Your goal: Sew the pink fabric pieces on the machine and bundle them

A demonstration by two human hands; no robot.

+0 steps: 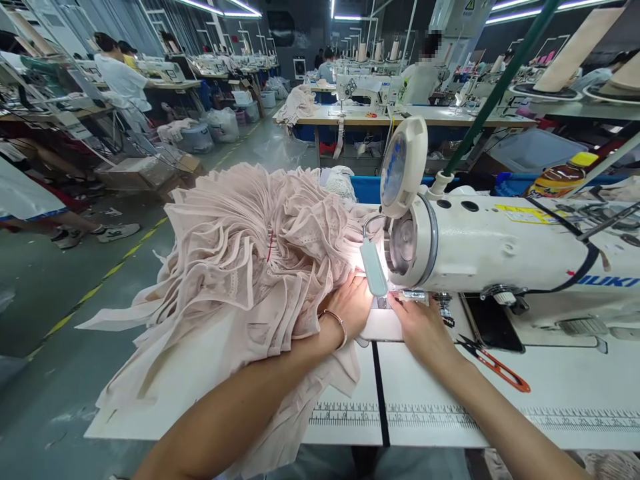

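In the head view, our cloth (225, 260) is heaped at the bench's (425, 400) left side, spilling over its near edge. Our left hand (353, 305) lies on it beside the machine (480, 240), fingers close together. Our right hand (423, 330) reaches under the machine's head; we cannot tell whether its fingertips pinch anything. With both hands so close in, a lapse could catch a finger. The overhang's weight might drag layers askew. The snips (500, 368) lie near our right wrist, so pulling back carelessly could nick us.
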